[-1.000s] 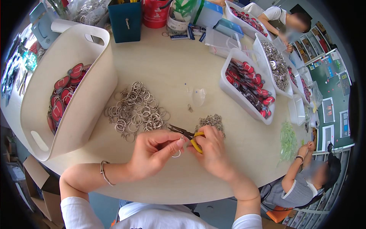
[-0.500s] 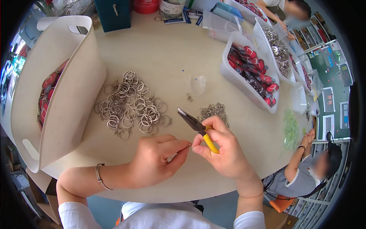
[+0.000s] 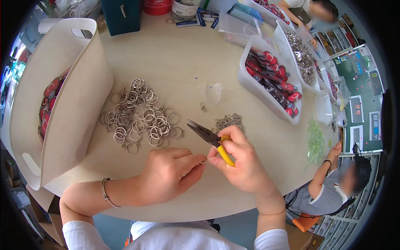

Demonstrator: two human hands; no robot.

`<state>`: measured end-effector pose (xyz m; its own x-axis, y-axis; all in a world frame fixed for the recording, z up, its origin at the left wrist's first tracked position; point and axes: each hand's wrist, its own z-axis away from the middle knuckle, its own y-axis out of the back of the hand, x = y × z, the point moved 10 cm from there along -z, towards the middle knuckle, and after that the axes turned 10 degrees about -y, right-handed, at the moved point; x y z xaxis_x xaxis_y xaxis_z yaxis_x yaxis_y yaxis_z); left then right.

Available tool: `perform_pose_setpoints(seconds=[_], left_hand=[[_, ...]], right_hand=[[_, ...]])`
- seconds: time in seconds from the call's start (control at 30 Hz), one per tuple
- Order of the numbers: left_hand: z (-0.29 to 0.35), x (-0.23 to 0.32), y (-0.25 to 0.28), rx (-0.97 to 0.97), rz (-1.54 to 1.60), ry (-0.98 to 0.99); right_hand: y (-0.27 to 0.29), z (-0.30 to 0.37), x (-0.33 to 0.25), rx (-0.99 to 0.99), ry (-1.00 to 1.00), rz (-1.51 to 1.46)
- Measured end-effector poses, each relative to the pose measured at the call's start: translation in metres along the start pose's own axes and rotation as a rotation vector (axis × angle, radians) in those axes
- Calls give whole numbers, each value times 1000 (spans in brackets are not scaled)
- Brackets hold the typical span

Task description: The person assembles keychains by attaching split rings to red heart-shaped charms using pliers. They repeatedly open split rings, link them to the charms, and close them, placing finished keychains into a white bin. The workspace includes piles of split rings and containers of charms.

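Observation:
My left hand (image 3: pixel 168 173) is closed, pinching a small metal piece (image 3: pixel 200 163) that looks like a short chain; most of it is hidden by the fingers. My right hand (image 3: pixel 243 166) keeps needle-nose pliers (image 3: pixel 227 156) in its palm, the yellow handles under the fingers and the dark jaws pointing up and left. Its thumb and forefinger meet the left fingertips at the small metal piece. Beyond my left hand lies a loose heap of metal split rings (image 3: pixel 143 114). A smaller pile of little metal links (image 3: pixel 228 123) sits just past the pliers.
A tall cream bin (image 3: pixel 79 100) with red tags stands at left. White trays hold red tags (image 3: pixel 254 98) and metal parts (image 3: pixel 278 37) at right. A dark green box (image 3: pixel 121 18) stands at the back. Green plastic pieces (image 3: pixel 316 141) lie near a seated person (image 3: pixel 329 187).
The pliers have shifted slightly left with my right hand. More of the small metal piece shows between my left fingers. The whole view has slid a little.

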<state>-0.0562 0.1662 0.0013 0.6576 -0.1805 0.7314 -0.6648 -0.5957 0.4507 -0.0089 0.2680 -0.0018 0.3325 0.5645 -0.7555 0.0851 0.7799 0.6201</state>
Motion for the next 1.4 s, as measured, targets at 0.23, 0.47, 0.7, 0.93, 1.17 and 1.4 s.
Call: perform_pose_setpoints(seconds=[0.23,0.47,0.7,0.93,1.17,1.4], left_hand=[[-3,-16,-6,-30,338,166],[2,-29,-8,-33,399,229],[-5,-24,-9,-15,398,149],[4,-37,-7,-6,400,287],[2,-32,-7,-6,374,252],[2,-34,-7,18,403,300]], right_hand=[[6,2,-14,19,122,94],[70,-27,15,329,94,-23],[202,-80,124,719,-346,854],[190,-65,99,854,-76,662],[192,-72,116,755,-180,696],[201,-61,97,934,-3,641]])
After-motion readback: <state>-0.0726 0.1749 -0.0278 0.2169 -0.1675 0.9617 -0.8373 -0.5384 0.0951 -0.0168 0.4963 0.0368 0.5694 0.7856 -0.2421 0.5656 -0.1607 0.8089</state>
